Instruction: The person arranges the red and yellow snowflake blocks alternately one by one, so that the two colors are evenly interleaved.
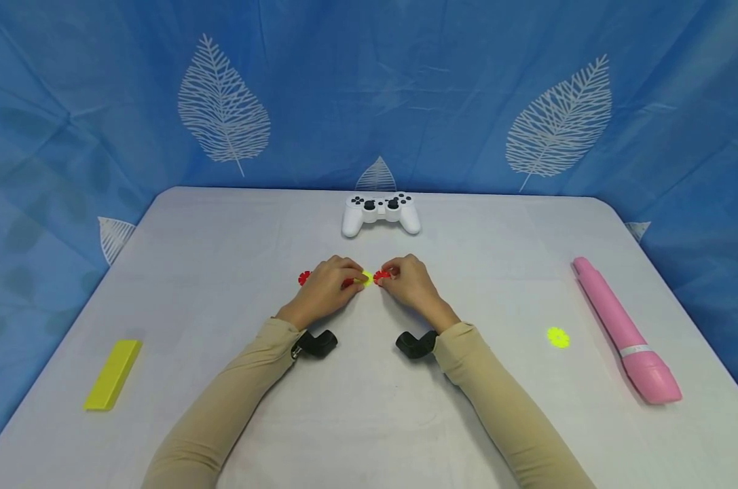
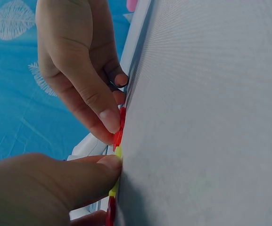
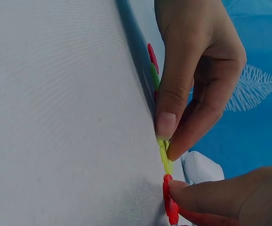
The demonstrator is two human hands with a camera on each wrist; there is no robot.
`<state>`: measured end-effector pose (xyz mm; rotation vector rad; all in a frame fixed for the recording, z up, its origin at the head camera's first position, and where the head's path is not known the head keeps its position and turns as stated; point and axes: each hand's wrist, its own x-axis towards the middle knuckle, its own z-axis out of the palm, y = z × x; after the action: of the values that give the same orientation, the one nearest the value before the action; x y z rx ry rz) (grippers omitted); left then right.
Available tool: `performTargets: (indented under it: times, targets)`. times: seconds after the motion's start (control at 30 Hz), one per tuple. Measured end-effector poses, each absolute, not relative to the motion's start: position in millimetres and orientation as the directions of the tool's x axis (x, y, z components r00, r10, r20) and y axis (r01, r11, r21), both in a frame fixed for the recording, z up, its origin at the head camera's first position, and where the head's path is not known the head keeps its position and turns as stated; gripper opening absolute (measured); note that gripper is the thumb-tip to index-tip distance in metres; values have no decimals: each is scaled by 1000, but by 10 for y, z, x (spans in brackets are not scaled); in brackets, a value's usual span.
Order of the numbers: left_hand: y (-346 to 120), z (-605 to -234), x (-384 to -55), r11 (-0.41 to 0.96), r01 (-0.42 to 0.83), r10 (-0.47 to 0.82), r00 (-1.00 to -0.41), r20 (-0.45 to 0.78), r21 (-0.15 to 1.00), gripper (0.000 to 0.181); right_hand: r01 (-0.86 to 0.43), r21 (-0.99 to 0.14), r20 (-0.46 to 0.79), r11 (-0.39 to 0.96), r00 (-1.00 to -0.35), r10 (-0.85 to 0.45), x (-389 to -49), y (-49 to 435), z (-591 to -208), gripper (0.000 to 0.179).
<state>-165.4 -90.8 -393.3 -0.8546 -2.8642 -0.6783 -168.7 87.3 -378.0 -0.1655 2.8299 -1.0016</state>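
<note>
Near the middle of the table both hands meet over a row of small notched plastic discs. My left hand (image 1: pixel 326 288) pinches a yellow disc (image 3: pixel 163 154) between thumb and fingers. Behind that hand the row runs on with a green disc (image 3: pixel 155 75) and a red end disc (image 1: pixel 304 278); the hand hides part of it. My right hand (image 1: pixel 413 285) pinches another red disc (image 3: pixel 167 194) by its edge. In both wrist views this red disc stands upright, its rim right at the yellow one. The row stays close to the tabletop.
A white game controller (image 1: pixel 381 210) lies beyond the hands. To the right are a loose yellow disc (image 1: pixel 558 337) and a long pink object (image 1: pixel 628 333) with a pale band, like a folded umbrella. A flat yellow block (image 1: pixel 113 375) lies at the left. Blue leaf-patterned cloth (image 1: pixel 375 81) hangs behind.
</note>
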Motion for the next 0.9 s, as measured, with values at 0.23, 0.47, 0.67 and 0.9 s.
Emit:
performTargets:
  times: [0.23,0.47,0.67,0.9]
  targets:
    - [-915,-3944,-1659,741,549,509,-835,208,388,17,-94,-606,-62,790,-984,-165,-1682,865,-3778,27]
    - [-915,-3946,-1658,745,547,510,-836,204,382,17,-130,-596,-40,792,-981,-192,-1678,852,-3791,25]
    - [-904,-3935,-1657,748,542,508,-839,194,383,17,-130,-601,-34,788,-982,-187,-1675,865,-3792,26]
    - [-898,-3925,-1657,766,526,497,-849,179,370,19,-105,-596,-66,796,-982,-179,-1638,910,-3741,30]
